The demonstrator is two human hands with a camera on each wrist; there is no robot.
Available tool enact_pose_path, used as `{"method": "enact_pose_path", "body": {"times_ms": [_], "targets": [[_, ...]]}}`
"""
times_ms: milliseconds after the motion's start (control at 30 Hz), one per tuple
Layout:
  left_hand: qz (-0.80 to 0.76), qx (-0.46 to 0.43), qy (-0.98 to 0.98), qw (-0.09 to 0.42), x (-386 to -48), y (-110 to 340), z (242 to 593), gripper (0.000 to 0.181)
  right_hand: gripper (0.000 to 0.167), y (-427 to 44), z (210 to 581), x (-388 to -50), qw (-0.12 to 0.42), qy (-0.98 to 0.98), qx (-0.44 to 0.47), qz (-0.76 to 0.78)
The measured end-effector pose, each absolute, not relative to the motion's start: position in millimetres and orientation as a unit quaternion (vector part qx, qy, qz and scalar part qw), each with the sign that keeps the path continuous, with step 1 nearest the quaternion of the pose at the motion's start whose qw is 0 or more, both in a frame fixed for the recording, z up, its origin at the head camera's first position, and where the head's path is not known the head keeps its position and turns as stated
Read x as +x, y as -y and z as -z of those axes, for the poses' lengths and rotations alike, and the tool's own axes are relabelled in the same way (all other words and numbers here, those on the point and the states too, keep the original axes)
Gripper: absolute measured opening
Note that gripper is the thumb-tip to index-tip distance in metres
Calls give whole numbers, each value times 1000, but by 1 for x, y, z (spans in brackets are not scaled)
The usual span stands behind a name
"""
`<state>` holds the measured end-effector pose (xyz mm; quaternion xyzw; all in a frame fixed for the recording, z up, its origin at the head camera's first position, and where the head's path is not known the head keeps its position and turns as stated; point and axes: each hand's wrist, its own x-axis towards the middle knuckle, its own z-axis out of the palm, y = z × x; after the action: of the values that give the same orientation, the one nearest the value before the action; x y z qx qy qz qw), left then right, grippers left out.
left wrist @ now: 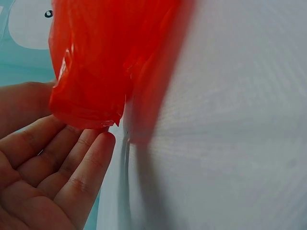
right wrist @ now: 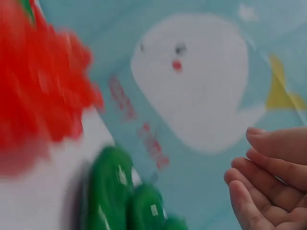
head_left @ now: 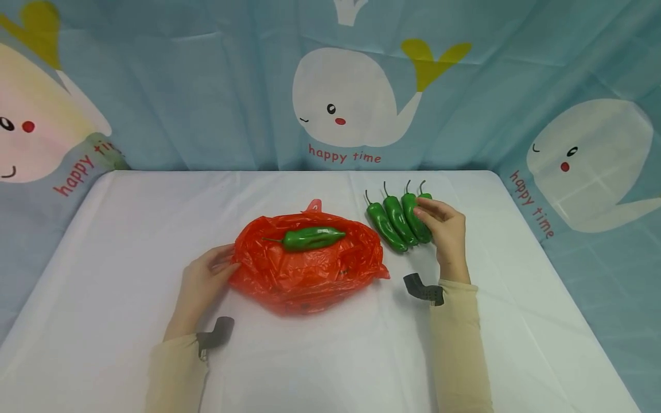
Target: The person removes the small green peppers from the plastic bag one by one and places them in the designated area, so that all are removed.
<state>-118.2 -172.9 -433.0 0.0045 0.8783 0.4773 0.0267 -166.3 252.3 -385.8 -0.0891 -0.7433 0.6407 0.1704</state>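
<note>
A red plastic bag (head_left: pixel 310 289) lies on the white table with its mouth spread wide. One green pepper (head_left: pixel 312 238) rests on it, stem to the left. My left hand (head_left: pixel 202 281) is at the bag's left edge, fingers loosely extended; in the left wrist view, the bag (left wrist: pixel 91 72) hides some fingertips. To the right, several green peppers (head_left: pixel 386 226) lie side by side, stems pointing away. Over the rightmost one is my right hand (head_left: pixel 446 229). The right wrist view shows its fingers (right wrist: pixel 259 167) loosely bent and apart from the peppers (right wrist: pixel 112 187), holding nothing.
A white cloth covers the table (head_left: pixel 310 367). Behind and beside it hangs a blue curtain (head_left: pixel 232 86) printed with whales. A dark device (head_left: pixel 217 332) is strapped on the left wrist, and another (head_left: pixel 424 290) on the right.
</note>
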Motion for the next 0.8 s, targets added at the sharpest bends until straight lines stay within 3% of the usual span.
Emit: {"method": "enact_pose_path", "body": {"times_ms": [333, 567, 800], "targets": [[-477, 2, -878, 29, -119, 173, 431, 42, 29, -197, 376, -159, 75, 749, 39, -658], [-479, 4, -878, 30, -120, 172, 433, 42, 28, -166, 384, -157, 3, 747, 69, -661], [-482, 0, -876, 32, -120, 172, 431, 42, 29, -149, 397, -160, -26, 759, 80, -646]]}}
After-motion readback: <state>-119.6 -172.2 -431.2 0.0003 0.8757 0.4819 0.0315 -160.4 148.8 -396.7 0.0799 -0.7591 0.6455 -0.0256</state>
